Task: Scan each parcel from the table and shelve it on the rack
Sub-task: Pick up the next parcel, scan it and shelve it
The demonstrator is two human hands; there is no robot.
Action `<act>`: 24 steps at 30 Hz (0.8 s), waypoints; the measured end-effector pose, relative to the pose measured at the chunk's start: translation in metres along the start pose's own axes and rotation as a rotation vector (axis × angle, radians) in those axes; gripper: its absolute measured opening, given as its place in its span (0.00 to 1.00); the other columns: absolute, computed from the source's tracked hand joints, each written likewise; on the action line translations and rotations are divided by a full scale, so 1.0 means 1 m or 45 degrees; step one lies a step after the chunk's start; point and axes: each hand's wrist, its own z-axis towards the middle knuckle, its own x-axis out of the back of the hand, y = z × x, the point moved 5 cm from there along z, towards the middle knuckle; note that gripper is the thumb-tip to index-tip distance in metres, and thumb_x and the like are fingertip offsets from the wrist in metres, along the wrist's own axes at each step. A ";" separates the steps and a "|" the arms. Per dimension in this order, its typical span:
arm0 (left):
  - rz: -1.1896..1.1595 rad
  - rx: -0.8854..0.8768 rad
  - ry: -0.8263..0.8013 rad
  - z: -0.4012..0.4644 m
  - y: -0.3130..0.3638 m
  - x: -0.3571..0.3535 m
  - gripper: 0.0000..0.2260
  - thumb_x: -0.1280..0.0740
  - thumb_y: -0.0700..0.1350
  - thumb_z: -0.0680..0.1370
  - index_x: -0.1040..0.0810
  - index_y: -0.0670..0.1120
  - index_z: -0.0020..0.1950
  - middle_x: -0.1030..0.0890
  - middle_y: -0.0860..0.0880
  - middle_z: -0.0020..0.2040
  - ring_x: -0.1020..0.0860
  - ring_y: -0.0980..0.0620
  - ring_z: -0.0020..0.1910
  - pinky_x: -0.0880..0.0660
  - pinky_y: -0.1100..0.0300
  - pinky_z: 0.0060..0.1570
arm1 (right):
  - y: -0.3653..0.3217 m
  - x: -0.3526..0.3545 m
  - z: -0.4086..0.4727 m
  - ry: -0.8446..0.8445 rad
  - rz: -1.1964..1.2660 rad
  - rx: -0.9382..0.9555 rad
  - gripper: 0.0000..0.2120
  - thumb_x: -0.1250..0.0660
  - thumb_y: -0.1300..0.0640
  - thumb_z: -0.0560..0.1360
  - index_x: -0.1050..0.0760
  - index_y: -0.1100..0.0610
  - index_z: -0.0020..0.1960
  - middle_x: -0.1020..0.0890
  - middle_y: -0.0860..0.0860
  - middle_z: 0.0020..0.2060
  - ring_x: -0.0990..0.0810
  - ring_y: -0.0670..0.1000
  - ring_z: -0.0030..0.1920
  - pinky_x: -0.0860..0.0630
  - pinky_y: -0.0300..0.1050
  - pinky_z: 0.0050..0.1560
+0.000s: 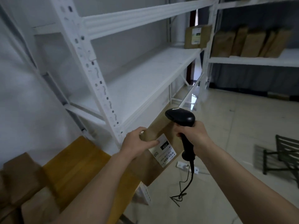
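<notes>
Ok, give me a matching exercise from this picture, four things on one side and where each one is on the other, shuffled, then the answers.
Things:
1. black handheld barcode scanner
2. brown cardboard parcel with white label
3. row of brown parcels
4. white power strip

Places:
A. on the floor
B. in the left hand
C. in the right hand
D. on the far rack's shelf

Pairs: 1-C, 2-B, 3-D, 4-A

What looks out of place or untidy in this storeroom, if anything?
Two things. A white power strip lies loose on the floor tiles, and the scanner cable dangles to it in a tangle. On the far rack, the brown parcels lean sideways instead of standing upright.
</notes>
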 end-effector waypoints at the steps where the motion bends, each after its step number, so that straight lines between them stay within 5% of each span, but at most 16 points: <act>1: -0.002 -0.011 0.003 0.011 0.014 -0.009 0.37 0.28 0.72 0.54 0.24 0.59 0.60 0.22 0.58 0.56 0.25 0.56 0.54 0.28 0.63 0.44 | -0.004 0.015 0.010 0.014 0.012 0.005 0.05 0.30 0.68 0.67 0.23 0.63 0.41 0.23 0.58 0.31 0.24 0.55 0.33 0.27 0.48 0.36; 9: 0.010 -0.149 0.085 0.089 0.124 -0.063 0.25 0.28 0.72 0.54 0.26 0.69 0.48 0.25 0.69 0.43 0.26 0.73 0.43 0.33 0.71 0.36 | -0.044 0.125 0.091 0.084 0.090 0.118 0.07 0.29 0.67 0.69 0.21 0.62 0.46 0.20 0.56 0.32 0.20 0.54 0.35 0.21 0.51 0.44; 13: 0.080 -0.195 0.104 0.126 0.161 -0.072 0.32 0.28 0.72 0.54 0.25 0.63 0.55 0.24 0.67 0.46 0.25 0.64 0.46 0.27 0.64 0.42 | -0.064 0.156 0.130 0.114 0.138 0.146 0.06 0.29 0.68 0.68 0.21 0.64 0.46 0.20 0.56 0.31 0.21 0.54 0.34 0.22 0.51 0.44; 18: 0.161 -0.279 0.114 0.182 0.199 -0.074 0.29 0.26 0.69 0.56 0.26 0.64 0.55 0.27 0.68 0.46 0.26 0.62 0.47 0.30 0.65 0.43 | -0.086 0.179 0.182 0.104 0.165 0.175 0.08 0.29 0.68 0.68 0.21 0.62 0.46 0.20 0.58 0.35 0.20 0.55 0.37 0.21 0.53 0.46; 24: 0.383 -0.344 0.138 0.266 0.241 -0.075 0.35 0.24 0.64 0.62 0.28 0.58 0.67 0.25 0.57 0.58 0.28 0.54 0.56 0.28 0.53 0.54 | -0.115 0.195 0.257 0.116 0.199 0.226 0.09 0.29 0.67 0.67 0.23 0.60 0.46 0.21 0.58 0.37 0.22 0.55 0.38 0.22 0.53 0.46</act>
